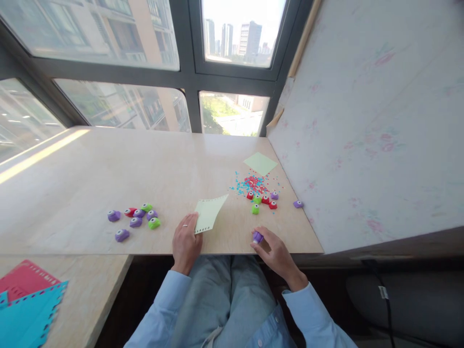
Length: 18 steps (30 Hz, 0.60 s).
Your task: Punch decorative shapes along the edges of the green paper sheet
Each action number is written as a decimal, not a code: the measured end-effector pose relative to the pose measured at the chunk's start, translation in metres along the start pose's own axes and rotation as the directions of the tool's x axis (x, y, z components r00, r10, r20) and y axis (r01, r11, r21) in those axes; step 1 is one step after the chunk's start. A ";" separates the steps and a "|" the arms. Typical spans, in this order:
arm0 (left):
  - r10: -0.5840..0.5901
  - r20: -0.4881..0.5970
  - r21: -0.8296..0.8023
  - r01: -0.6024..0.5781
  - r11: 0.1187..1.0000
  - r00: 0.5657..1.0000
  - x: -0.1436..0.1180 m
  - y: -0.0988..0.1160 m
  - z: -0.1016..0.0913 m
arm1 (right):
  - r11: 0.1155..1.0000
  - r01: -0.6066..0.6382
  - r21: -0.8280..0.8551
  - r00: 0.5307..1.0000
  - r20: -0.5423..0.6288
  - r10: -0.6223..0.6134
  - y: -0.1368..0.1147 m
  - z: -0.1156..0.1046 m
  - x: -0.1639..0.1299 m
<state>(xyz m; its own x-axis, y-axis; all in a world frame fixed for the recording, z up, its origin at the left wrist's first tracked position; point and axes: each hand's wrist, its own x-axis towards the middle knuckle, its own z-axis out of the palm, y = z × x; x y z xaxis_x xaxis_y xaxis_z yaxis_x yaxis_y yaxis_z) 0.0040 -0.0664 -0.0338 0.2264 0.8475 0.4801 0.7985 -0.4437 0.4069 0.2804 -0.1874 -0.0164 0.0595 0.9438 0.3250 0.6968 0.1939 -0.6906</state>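
Observation:
My left hand [186,241] grips the left edge of a pale green sheet of paper [210,213], its thumb on top. Small cut-out shapes line the sheet's near and far edges, and its right corner curls up off the table. In my right hand [273,251] a small purple craft punch [257,237] is pinched between thumb and fingers, near the table's front edge. The punch is apart from the paper. Several red, green and purple punches, such as a green punch [255,209], stand beyond my right hand.
Red and blue paper bits [253,183] lie scattered before a second green sheet [260,163]. More punches [136,222] are grouped at left. One purple punch [298,204] sits by the wall. Punched red paper [29,278] and blue paper [32,314] rest on the lower left surface.

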 end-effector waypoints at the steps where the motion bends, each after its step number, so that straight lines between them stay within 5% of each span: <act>1: 0.002 0.004 -0.001 -0.002 1.000 1.000 0.000 0.000 0.000 | 1.000 0.013 -0.005 1.000 0.000 -0.013 0.001 0.001 0.000; 9: -0.008 0.030 0.010 0.008 1.000 1.000 0.000 0.000 -0.001 | 0.988 0.153 -0.012 0.987 0.039 -0.153 0.001 0.008 0.011; 18: 0.006 0.015 0.022 -0.007 1.000 1.000 -0.001 0.001 -0.001 | 0.993 0.116 -0.003 0.989 0.088 -0.116 0.002 0.008 0.020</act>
<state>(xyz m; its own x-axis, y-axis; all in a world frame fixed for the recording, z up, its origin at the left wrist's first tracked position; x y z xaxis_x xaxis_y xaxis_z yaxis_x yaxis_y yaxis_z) 0.0039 -0.0676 -0.0334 0.2395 0.8489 0.4712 0.8089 -0.4429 0.3867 0.2773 -0.1661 -0.0158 -0.0848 0.9349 0.3445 0.7009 0.3017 -0.6463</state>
